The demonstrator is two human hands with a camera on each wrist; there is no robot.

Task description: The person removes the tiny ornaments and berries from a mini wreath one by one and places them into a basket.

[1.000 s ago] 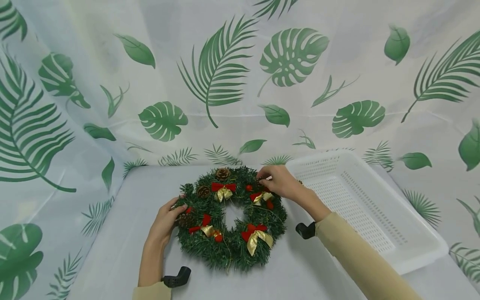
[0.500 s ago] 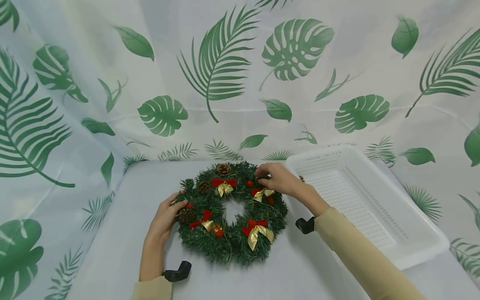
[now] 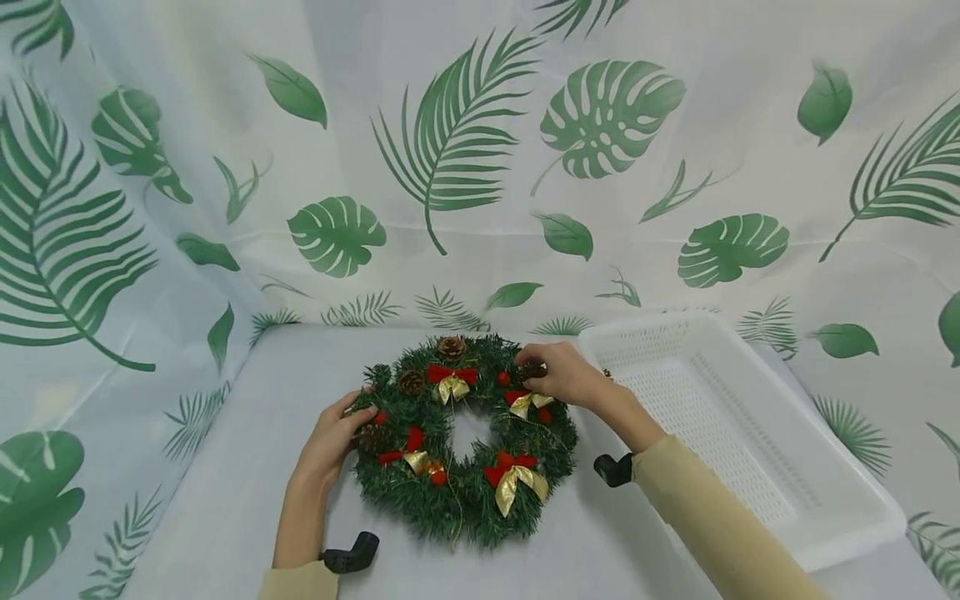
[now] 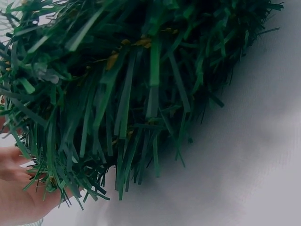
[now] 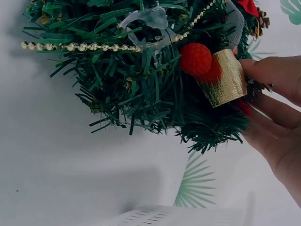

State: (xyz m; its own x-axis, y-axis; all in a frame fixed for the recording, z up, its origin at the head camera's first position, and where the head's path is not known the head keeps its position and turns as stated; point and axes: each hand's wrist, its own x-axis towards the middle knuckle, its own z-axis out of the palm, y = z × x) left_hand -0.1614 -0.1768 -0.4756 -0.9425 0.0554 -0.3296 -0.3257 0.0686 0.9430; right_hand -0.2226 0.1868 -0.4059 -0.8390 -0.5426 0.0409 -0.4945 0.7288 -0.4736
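Note:
A green wreath (image 3: 480, 508) with red and gold bows, red berries, pine cones and a gold bead string lies on the table. My left hand (image 3: 326, 442) grips its left edge beside a pine cone (image 3: 372, 438); in the left wrist view that hand (image 4: 23, 193) is partly hidden by the green strands (image 4: 127, 89). At the upper right of the wreath, my right hand (image 3: 566, 375) pinches a pine cone (image 3: 532, 372). The right wrist view has the fingers (image 5: 277, 77) behind a gold ribbon (image 5: 226, 77) and a red berry (image 5: 195, 60).
A white perforated basket (image 3: 847, 508) stands on the table (image 3: 247, 467) to the right, under and beside the right forearm. A small brown item shows at its left side by the right wrist. Behind the table hangs a white curtain (image 3: 465, 267) printed with green leaves.
The pine cone at my right fingertips shows more clearly, and those fingers have shifted slightly. The left hand keeps its hold on the wreath. The head view has tilted a little.

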